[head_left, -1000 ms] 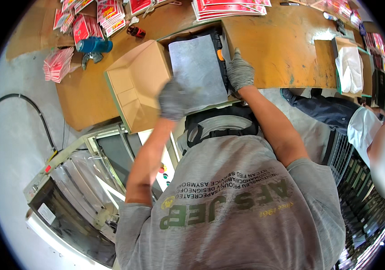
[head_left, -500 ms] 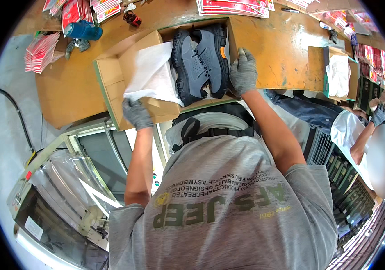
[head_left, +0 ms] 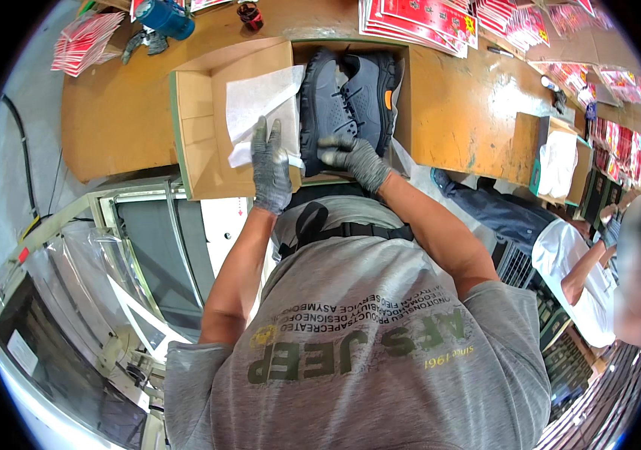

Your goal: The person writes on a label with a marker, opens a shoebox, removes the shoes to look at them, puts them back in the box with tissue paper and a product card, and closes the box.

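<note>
A pair of dark grey lace-up shoes with black soles, one the left shoe (head_left: pixel 322 97) and one the right shoe (head_left: pixel 373 82) with an orange patch, lies side by side in an open cardboard box (head_left: pixel 199 161). White tissue paper (head_left: pixel 256 97) is folded out over the box's left part. My left hand (head_left: pixel 271 169), in a grey glove, lies on the tissue's edge with fingers stretched out. My gloved right hand (head_left: pixel 361 161) is on the near end of the shoes, its fingers bent around the grey upper; its palm side is hidden.
Stacks of red printed cards (head_left: pixel 418 26) lie along the far edge of the table (head_left: pixel 470 112). A blue bottle (head_left: pixel 164 19) and a glove stand at the far left. Another box with white paper (head_left: pixel 558 165) is at the right, near a person in white.
My left hand has let go of the tissue's near corner and moved right onto the paper. My right hand has left the box's right wall and come onto the shoes.
</note>
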Demonstrator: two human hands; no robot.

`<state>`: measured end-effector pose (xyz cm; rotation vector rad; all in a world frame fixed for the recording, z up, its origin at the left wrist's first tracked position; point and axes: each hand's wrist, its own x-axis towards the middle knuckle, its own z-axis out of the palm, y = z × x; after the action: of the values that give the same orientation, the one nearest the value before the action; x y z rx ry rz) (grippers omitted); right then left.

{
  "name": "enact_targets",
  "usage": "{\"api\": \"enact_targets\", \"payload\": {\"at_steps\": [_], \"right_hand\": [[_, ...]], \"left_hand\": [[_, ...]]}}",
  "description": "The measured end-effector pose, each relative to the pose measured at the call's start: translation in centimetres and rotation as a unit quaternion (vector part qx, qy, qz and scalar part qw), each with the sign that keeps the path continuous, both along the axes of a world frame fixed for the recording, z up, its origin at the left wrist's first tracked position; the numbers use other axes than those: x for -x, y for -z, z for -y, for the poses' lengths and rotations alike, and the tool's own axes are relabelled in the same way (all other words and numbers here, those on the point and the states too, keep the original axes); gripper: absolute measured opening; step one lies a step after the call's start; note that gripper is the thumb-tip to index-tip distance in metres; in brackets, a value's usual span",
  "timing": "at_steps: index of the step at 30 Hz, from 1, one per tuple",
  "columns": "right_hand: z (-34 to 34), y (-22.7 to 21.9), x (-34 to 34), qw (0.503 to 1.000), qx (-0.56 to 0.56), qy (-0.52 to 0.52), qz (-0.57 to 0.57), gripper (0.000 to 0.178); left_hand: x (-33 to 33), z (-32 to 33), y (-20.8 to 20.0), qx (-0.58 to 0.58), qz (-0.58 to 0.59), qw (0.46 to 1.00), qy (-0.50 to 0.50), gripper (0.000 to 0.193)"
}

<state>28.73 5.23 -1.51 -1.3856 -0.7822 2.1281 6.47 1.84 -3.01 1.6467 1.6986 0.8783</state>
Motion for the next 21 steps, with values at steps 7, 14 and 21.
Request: {"api": "enact_targets", "payload": {"at_steps": [7,14,21], "right_hand": [[-5.1,-8.1,-1.8,0.982,-0.184,0.038,0.005,0.019],[-1.1,-15.8,-11.4,0.829,-0.484,-0.101,0.263,0.018],[0.2,-5.3,-21.4,0.707,-0.460,-0.154,0.515,0.019]], "left_hand": [[0.3,0.8,4.0,0.103,0.231,0.966,-0.054,0.072],[-1.3,0.0,1.8,0.059,-0.188,0.980,0.015,0.087],[-2.0,-0.3,1.3,0.063,-0.211,0.975,0.007,0.093]]}}
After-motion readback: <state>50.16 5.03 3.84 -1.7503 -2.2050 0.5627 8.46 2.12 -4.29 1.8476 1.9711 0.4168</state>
